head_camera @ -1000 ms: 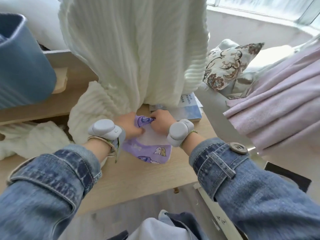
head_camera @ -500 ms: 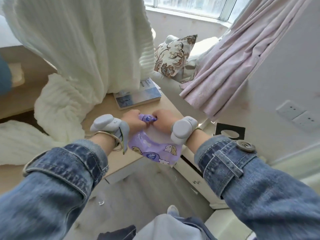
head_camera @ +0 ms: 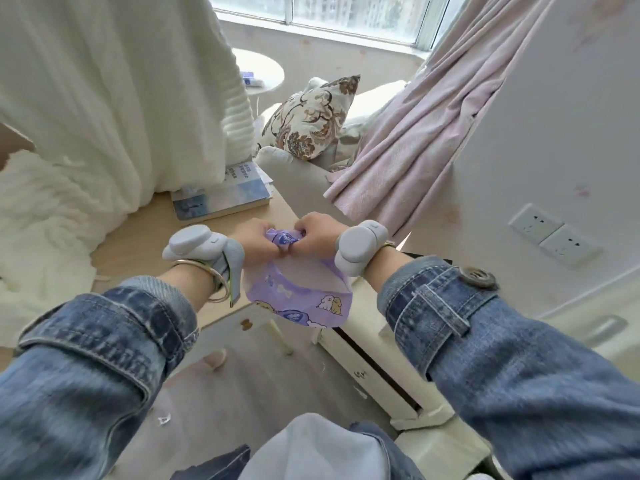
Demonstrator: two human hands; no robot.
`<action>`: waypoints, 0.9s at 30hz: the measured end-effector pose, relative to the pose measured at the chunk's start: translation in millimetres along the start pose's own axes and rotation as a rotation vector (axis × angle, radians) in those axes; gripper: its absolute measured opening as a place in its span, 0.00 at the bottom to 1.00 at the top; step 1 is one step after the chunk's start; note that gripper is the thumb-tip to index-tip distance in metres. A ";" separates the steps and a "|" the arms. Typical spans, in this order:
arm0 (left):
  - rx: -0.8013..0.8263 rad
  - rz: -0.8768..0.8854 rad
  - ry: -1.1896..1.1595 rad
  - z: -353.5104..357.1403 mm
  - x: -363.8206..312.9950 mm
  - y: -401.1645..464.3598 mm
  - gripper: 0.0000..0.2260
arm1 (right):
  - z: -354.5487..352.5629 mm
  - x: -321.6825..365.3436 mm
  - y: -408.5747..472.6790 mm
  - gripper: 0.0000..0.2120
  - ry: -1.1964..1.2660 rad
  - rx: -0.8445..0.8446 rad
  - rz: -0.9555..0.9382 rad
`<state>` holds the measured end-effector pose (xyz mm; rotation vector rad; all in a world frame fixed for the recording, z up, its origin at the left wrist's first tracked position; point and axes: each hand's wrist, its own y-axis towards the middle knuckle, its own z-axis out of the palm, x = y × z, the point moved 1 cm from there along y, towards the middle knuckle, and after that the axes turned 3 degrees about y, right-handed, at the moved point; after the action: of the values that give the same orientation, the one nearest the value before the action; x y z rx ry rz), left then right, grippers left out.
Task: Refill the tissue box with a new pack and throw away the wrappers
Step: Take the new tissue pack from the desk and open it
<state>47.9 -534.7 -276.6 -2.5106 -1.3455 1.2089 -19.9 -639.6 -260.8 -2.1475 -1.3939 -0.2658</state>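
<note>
Near the middle of the frame, both my hands hold the purple tissue wrapper (head_camera: 298,292) in the air, just past the front edge of the wooden table (head_camera: 138,244). My left hand (head_camera: 258,242) and my right hand (head_camera: 317,235) are both curled tight on its bunched top end, knuckles almost touching, and the rest of the film hangs down loose below them.

I judge the wrapper as very light, soft and a little slippery (thin printed plastic, it seems empty now), so it will crumple easily and will not break. The best place to take it is this gathered top, where the film is thick enough for a firm pinch.

For moving, the table edge is just behind the wrapper, and the cream drawer unit (head_camera: 374,362) stands at lower right, close below it. Open floor (head_camera: 242,386) lies at the lower middle. No tissue box and no bin are visible, so I cannot say which way to carry it.
</note>
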 end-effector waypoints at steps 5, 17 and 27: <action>-0.061 -0.064 -0.133 -2.7 -26.2 8.5 0.11 | -27.1 -8.2 14.3 0.11 -0.085 -0.037 -0.143; -0.245 -0.072 -0.103 68.0 -21.0 111.2 0.05 | 16.3 -95.7 93.6 0.18 -0.046 -0.239 -0.133; -0.323 0.134 -0.063 192.9 -0.2 95.0 0.05 | 104.1 -191.6 45.7 0.13 -0.014 -0.408 -0.115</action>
<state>-13.1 -651.9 -446.2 -2.8447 -1.5181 1.1867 -77.4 -744.9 -448.6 -2.3934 -1.5815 -0.6282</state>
